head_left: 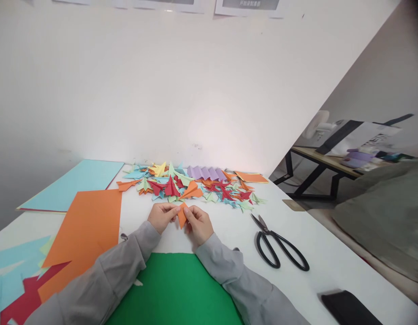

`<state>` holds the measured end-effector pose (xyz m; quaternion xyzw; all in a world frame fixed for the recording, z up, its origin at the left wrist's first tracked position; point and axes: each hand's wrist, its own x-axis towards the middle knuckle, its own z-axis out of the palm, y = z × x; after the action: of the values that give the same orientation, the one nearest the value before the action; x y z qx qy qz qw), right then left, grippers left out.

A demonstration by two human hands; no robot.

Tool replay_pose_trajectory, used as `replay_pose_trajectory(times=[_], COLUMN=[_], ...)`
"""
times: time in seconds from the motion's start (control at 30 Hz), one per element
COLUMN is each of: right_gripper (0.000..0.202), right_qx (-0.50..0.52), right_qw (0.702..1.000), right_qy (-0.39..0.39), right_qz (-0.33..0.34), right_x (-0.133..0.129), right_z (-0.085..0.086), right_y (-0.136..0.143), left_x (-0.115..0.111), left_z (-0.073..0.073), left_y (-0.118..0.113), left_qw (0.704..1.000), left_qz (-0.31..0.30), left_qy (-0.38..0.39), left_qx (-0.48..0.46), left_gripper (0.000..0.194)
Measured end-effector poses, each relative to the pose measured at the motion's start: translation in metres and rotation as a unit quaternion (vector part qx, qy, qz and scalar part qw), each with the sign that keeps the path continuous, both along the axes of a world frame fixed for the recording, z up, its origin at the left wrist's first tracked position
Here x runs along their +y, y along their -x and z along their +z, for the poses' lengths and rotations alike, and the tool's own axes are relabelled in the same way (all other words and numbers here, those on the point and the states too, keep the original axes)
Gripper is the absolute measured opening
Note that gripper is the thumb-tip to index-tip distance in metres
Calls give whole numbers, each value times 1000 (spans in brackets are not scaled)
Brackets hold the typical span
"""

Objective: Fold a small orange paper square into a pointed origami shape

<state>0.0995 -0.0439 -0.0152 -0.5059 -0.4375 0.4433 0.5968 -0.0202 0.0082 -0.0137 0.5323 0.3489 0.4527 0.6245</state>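
The left hand (162, 215) and the right hand (198, 222) meet over the white bench (229, 234), both pinching a small folded orange paper (182, 215) between thumb and fingertips; the left hand grips its left edge, the right hand its right edge, and the paper stands between them, just above the bench surface; both arms wear grey sleeves (127, 266).

Just beyond the hands lies a spread heap of folded paper shapes (192, 185) in red, orange, yellow, green and blue; at the far side of that heap sits a purple pleated paper (206, 172), and to its right a flat orange piece (251, 177).

To the right of the right hand, well apart from it, black scissors (280, 246) lie on the bench with blades pointing away; farther right and nearer the person, a dark flat object (347, 308) rests at the bench edge, too blurred to identify.

Beneath the forearms, near the person, lies a green sheet (175, 289); left of the left hand is a large orange sheet (85, 230), beyond it a light blue sheet (76, 183); at the far left, near the person, a red cut-out scrap (26, 293) overlaps pale blue paper (12, 262).
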Motion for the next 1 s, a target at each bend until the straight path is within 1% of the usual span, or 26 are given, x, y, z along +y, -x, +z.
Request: replay_pose_trajectory(times=[0.13, 0.23, 0.4, 0.5, 0.63, 0.77, 0.9, 1.0], right_gripper=[40, 38, 37, 35, 35, 35, 35, 36], right_qx=[4, 24, 37, 37, 67, 87, 74, 41], right_qw=[1000, 1000, 999, 999, 998, 996, 997, 999], right_qy=[-17, -9, -9, -21, -12, -14, -8, -7], right_qz=[-10, -15, -9, -5, -2, 2, 9, 4], right_x=[0, 0, 0, 0, 0, 2, 0, -2], right_z=[0, 0, 0, 2, 3, 1, 0, 2], right_y=[-1, -1, 0, 0, -1, -2, 0, 1], left_x=[-5, -7, -4, -2, -3, -3, -3, -5], left_z=[6, 10, 6, 4, 3, 1, 2, 7], left_y=[0, 0, -1, -1, -2, -2, -1, -1], left_qw=[1000, 1000, 1000, 999, 998, 998, 1000, 999], left_qz=[-9, -14, 21, 27, 6, -35, -16, -39], left_qy=[-1, -6, 9, 25, 40, 28, 5, -10], left_qx=[-4, 12, -9, -27, -58, -49, -26, 9], left_gripper=[27, 26, 27, 28, 30, 31, 31, 31])
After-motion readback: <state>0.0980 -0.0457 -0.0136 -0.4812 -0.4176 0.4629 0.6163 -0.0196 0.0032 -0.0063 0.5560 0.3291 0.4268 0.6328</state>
